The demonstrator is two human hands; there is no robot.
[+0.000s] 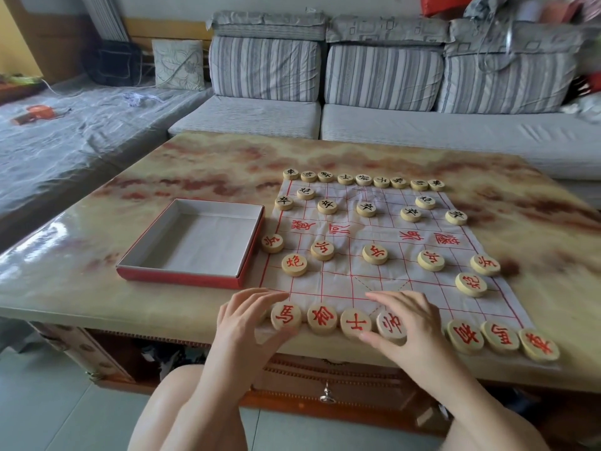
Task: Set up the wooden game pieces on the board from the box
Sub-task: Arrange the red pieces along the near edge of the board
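Round pale wooden pieces with red characters (322, 319) line the near edge of the white cloth board with a red grid (357, 278). More stand in the rows beyond, and black-character wooden pieces (366, 209) fill the far side. The board lies on a marbled beige-red tabletop (211, 164).

Left hand (247, 317): fingers loosely spread, lying over the leftmost near-row piece.

Right hand (406, 323): fingers nearly straight, spread over the middle near-row piece, thumb at its near edge.

Shallow red cardboard box with white lining (182, 278): just left of the board. Grey striped sofa (383, 76) behind.
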